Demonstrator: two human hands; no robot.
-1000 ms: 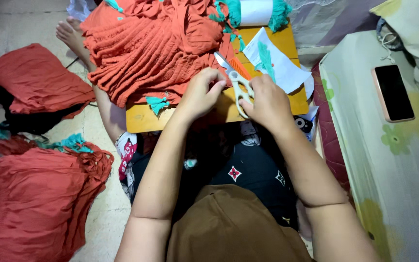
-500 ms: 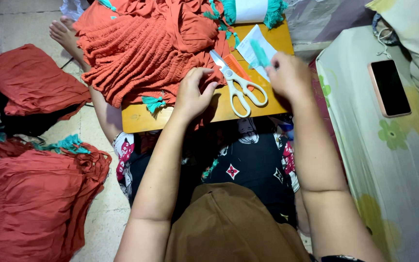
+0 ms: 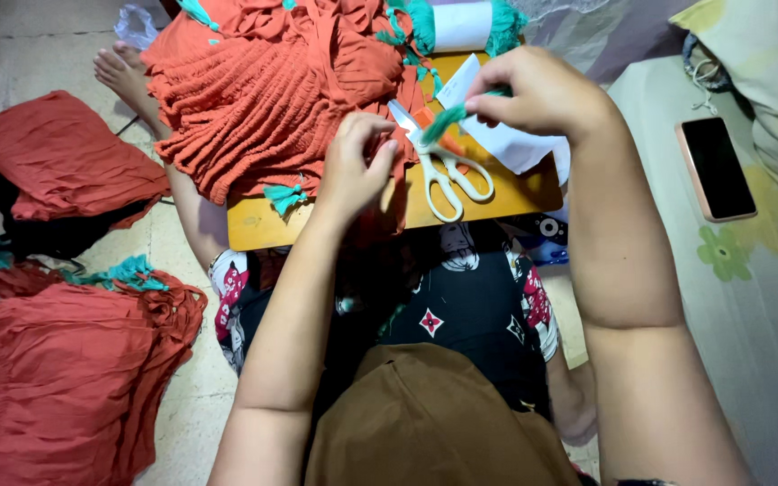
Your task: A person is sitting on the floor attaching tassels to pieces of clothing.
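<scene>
1. Teal tassel [image 3: 447, 120] hung pinched between the fingertips of my right hand [image 3: 542, 94], over the wooden counter [image 3: 254, 225] at about 12 o'clock from my lap.
2. Its strands trailed from that grip toward 8 o'clock, ending just above the white scissors [image 3: 443, 162].
3. My left hand [image 3: 353, 171] lay at 8 o'clock of the tassel, fingers curled together on the edge of the orange garment [image 3: 263, 99], holding cloth as far as I could tell.
4. My right hand was the nearer one, the left close by.
</scene>
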